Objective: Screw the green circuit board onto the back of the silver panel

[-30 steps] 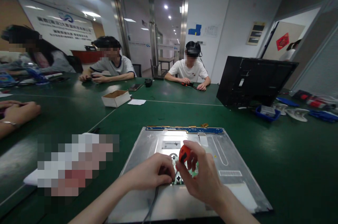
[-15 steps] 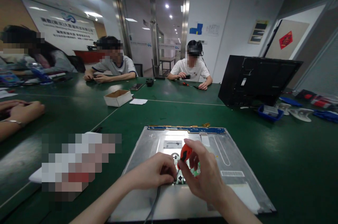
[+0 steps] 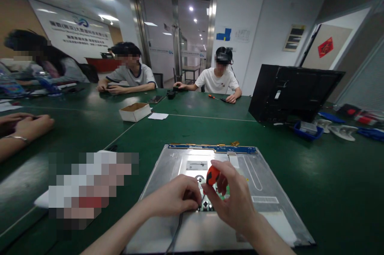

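A flat silver metal panel (image 3: 168, 227) lies in front of me, with a blue circuit strip (image 3: 195, 149) along its far edge. My right hand (image 3: 234, 199) grips the red and black handle of a screwdriver (image 3: 212, 175) above the middle of the panel, its shaft slanting down toward a small green board (image 3: 225, 191). Beside the tip, my left hand (image 3: 180, 195) rests on the panel with fingers pinched together; what they hold, if anything, is hidden. A dark cable (image 3: 175, 233) runs from under my left hand toward the near edge.
On the green table (image 3: 210, 127) are a white box (image 3: 135, 112), a paper sheet (image 3: 158, 116), a black monitor (image 3: 294, 93) and a blue tray (image 3: 307, 130). A blurred packet (image 3: 87, 191) lies left. Another person's hands (image 3: 33, 129) are at far left; two people (image 3: 219, 79) (image 3: 132, 69) sit opposite.
The view has shifted slightly. My right hand still holds the screwdriver, its handle turned a little. Across the table, a person's hand has moved left to a dark object.
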